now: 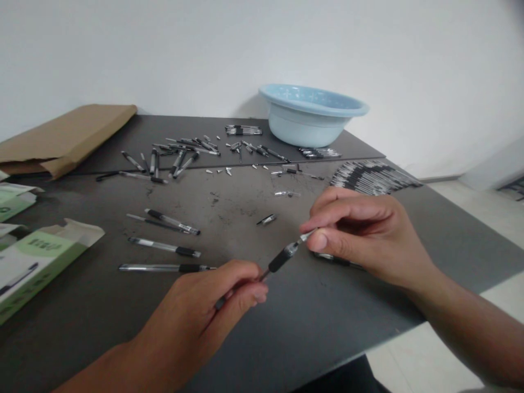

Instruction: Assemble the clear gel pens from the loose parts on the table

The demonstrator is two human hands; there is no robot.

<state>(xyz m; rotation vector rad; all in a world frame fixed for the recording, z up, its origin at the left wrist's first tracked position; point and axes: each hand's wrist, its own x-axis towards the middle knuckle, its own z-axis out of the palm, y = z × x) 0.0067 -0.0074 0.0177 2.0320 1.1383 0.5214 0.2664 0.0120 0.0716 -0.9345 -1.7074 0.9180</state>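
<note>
My left hand (223,297) is closed around the barrel of a pen (282,257) with a black rubber grip, which slants up to the right. At its front end, my right hand (356,232) pinches a small silvery pen tip (306,236) between thumb and forefinger, at or against the pen's nose. Below the right hand lies another pen (327,256), partly hidden by it. To the left of my left hand, a clear pen with a black grip (164,268) and a second pen (164,246) lie on the table.
A light blue basin (309,123) stands at the back. Rows of pens (364,177) lie at the right; loose pen parts (184,147) are scattered at the back left. A brown paper envelope (77,131) and green-white boxes (45,262) occupy the left side of the dark table (262,333).
</note>
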